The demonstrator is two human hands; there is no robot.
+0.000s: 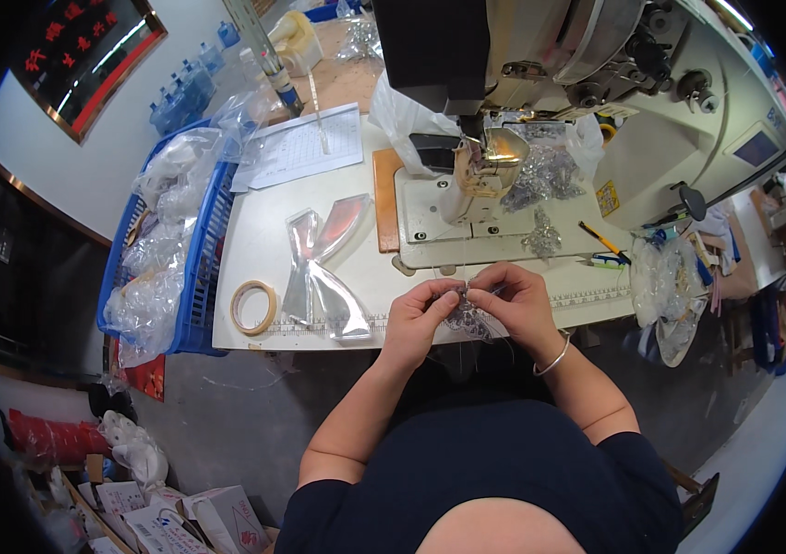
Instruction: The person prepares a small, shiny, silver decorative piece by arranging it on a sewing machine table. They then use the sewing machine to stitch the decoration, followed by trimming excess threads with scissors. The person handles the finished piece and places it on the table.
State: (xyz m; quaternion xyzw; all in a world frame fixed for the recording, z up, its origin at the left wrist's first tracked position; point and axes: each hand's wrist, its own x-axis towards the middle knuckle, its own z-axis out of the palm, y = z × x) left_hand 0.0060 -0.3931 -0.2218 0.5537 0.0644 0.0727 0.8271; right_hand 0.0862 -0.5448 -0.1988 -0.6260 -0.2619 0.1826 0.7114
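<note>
Close together at the table's front edge, both my hands pinch a small glittery silver-grey piece (472, 321), which looks beaded. My left hand (417, 319) grips it from the left with thumb and forefinger. From the right, my right hand (524, 307) pinches its upper edge, fingertips nearly meeting the left ones. Loose threads hang below the piece. Just beyond stands an industrial sewing machine (494, 171), its needle area above a pale metal bed. A heap of similar glittery pieces (548, 175) lies right of the needle, and a smaller pile (541, 235) sits nearer me.
Left on the white table (254, 231) are a shiny silver bow-shaped piece (324, 268), a tape roll (253, 307) and a paper sheet (342, 138). A blue basket (199, 245) of clear bags stands beyond. A yellow pencil (603, 242) and thread snips (607, 262) lie at right.
</note>
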